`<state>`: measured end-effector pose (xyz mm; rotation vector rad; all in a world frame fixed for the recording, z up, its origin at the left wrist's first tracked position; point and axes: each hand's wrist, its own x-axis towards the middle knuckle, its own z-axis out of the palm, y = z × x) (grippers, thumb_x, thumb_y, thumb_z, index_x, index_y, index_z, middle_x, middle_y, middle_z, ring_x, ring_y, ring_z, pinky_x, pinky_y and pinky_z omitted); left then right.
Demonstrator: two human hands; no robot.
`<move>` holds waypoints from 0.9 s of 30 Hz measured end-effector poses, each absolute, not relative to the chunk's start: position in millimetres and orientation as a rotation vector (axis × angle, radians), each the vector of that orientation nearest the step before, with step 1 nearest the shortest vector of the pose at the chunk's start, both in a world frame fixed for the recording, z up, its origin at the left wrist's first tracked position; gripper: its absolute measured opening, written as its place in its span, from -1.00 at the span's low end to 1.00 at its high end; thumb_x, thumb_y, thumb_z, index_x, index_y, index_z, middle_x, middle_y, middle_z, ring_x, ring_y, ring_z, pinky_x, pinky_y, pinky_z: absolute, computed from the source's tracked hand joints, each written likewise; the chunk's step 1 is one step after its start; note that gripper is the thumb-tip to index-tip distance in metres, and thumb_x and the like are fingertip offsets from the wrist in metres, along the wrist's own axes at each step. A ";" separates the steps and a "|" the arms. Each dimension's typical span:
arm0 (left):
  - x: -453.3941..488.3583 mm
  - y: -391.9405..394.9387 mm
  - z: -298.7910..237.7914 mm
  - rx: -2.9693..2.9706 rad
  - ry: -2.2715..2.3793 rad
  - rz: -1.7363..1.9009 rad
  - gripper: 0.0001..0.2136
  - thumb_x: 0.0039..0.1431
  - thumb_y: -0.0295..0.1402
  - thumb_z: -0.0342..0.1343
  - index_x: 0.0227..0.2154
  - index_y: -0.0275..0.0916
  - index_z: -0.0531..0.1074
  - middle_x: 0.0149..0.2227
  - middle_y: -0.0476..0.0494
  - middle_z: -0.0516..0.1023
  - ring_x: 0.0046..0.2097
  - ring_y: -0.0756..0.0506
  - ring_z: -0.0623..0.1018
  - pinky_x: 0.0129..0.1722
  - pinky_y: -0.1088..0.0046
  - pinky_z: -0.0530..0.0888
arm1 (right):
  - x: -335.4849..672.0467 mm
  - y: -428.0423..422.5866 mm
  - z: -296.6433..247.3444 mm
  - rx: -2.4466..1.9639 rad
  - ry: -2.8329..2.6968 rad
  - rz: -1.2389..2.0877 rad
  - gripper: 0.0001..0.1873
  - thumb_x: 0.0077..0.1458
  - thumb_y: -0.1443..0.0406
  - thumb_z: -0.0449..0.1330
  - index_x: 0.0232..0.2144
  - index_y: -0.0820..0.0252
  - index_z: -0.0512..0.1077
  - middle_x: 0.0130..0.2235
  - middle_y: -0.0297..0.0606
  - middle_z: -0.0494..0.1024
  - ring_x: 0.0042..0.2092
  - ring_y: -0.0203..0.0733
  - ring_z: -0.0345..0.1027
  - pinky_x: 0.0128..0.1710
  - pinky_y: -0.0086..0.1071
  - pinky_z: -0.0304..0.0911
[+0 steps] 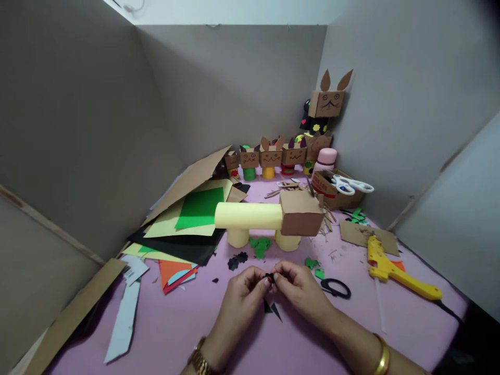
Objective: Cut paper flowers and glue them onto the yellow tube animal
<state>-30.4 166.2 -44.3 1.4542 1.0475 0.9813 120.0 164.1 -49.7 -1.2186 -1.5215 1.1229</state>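
Pinching a small black piece [270,278] between them, the left hand [242,294] and right hand [300,291] met fingertip to fingertip, thumbs and forefingers closed on it, just above the bench [187,325]. Two black scraps [276,312] lay just below the hands. Beyond the hands stood one yellow tube figure [248,215] with one cardboard box head [301,213]; a green cut-out pile [260,247] sat before it. Black scalloped shapes [237,260] overlapped near the left hand, too closely to count. One black handle loop [336,288] lay just right of the right hand; farther right, one yellow glue gun [402,272] rested near the bench's right edge. The broadest stretch of bench ran from the left hand to a pale strip [124,325], beside a card [136,268] whose print was too small to read. Far beyond the hands, I counted six box-headed figures [271,156].
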 end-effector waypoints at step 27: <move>-73.6 181.1 -44.3 1.808 1.639 1.056 -0.74 0.06 -0.18 0.05 -0.60 -0.23 0.41 -0.59 -0.01 0.45 -0.49 -0.06 0.42 -0.47 0.49 0.27 | 124.2 163.7 -44.7 -1.154 -1.648 1.005 -0.76 0.12 0.21 0.06 -0.51 0.21 0.37 -0.57 -0.38 0.39 -0.50 -0.30 0.23 -0.48 -0.45 0.12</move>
